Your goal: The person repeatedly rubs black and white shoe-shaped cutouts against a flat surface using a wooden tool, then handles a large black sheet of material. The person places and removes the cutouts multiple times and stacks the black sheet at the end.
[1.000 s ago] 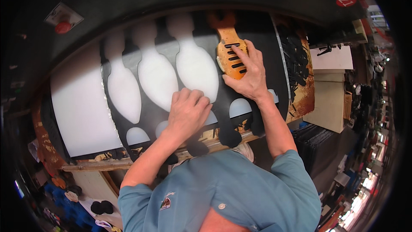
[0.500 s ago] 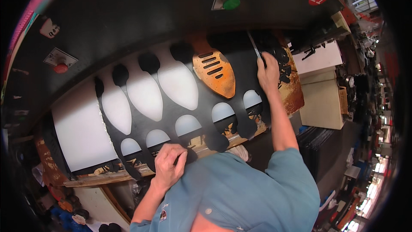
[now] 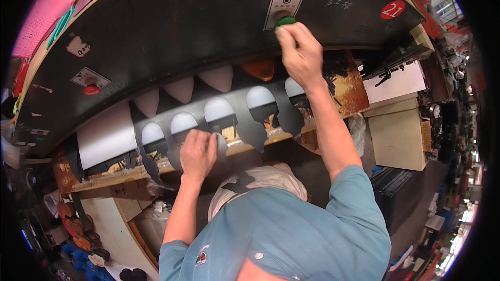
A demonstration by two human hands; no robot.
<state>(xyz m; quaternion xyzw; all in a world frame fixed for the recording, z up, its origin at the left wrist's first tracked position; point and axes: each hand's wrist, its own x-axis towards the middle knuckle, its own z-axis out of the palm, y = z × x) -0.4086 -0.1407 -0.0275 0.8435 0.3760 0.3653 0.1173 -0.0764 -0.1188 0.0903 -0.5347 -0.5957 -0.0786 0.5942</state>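
My right hand [image 3: 303,54] is raised to the black machine front, its fingers bent together at the green button [image 3: 286,21]. Lower down, my left hand [image 3: 198,155] hangs with curled fingers by the near edge of a cut black sheet [image 3: 252,127]. Whether the left fingers pinch anything is too small to tell. Rounded openings in the sheet show white material [image 3: 219,109] beneath. The tip of an orange metal cutting die [image 3: 262,69] shows under the machine front; the rest is hidden.
A red button [image 3: 91,89] sits on the machine front [image 3: 182,31] at left. A wooden board edge [image 3: 120,178] runs below the sheet. Pink baskets [image 3: 44,21] stand at the far left. At right are a pale box [image 3: 398,138] and stacked dark sheets [image 3: 393,190].
My right hand has left a thin metal bar by the sheet and come up to the green button. My view has shifted, and the machine front now covers most of the die. My left hand stays low.
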